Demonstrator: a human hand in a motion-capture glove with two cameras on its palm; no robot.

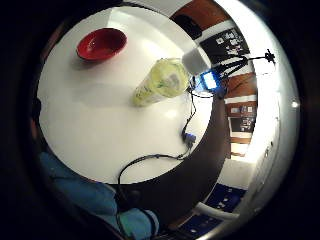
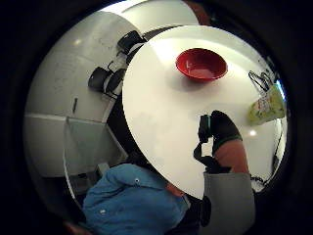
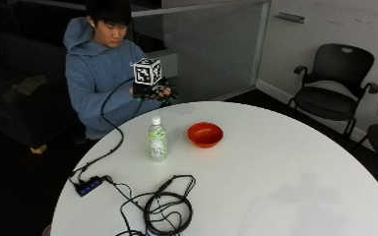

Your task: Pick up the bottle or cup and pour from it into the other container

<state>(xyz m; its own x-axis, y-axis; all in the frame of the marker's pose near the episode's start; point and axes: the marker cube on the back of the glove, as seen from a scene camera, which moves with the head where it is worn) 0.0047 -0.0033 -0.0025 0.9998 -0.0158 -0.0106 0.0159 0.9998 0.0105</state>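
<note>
A clear bottle (image 3: 157, 139) with a white cap and a green label stands upright on the round white table (image 3: 274, 167), just left of a red bowl (image 3: 205, 134). My gloved right hand (image 3: 152, 92) is raised in front of my chest, behind the table's far edge and apart from both. It holds nothing and its fingers look relaxed. The palm views look down on the bottle (image 1: 160, 82) (image 2: 268, 107) and the bowl (image 1: 101, 44) (image 2: 201, 64) from a distance. The gloved thumb (image 2: 222, 129) shows in the thumb side view.
A coil of black cables (image 3: 166, 206) and a small hub (image 3: 87, 186) lie near the table's front left edge. Black chairs (image 3: 336, 93) stand at the right by the wall. Bare tabletop spreads to the right of the bowl.
</note>
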